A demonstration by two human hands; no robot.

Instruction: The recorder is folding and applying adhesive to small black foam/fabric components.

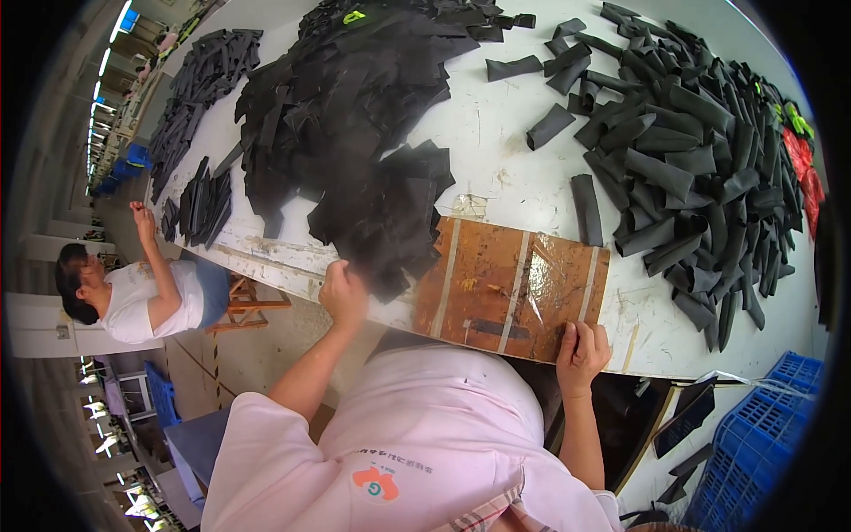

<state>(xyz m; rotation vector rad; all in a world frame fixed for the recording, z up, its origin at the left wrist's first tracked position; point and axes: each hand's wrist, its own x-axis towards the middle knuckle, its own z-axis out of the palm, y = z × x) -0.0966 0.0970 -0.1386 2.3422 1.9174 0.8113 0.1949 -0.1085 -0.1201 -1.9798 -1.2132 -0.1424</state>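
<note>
My left hand (342, 294) is at the near table edge, beside the lower tip of a large heap of flat black fabric pieces (346, 115). Motion smears its fingers, so I cannot tell whether they grip a piece. My right hand (582, 353) rests at the near right corner of a brown board (474, 279) crossed by pale strips and clear tape. Its fingers are curled closed; what they hold, if anything, is hidden. On the board near its front edge lies a small dark strip (498, 329).
Rolled black fabric tubes (674, 151) are piled at the right, and one tube (586, 210) lies beside the board. Black strips (206, 202) are stacked at the left. A blue crate (753, 443) stands low at the right. Another person (146, 293) sits at the table's left.
</note>
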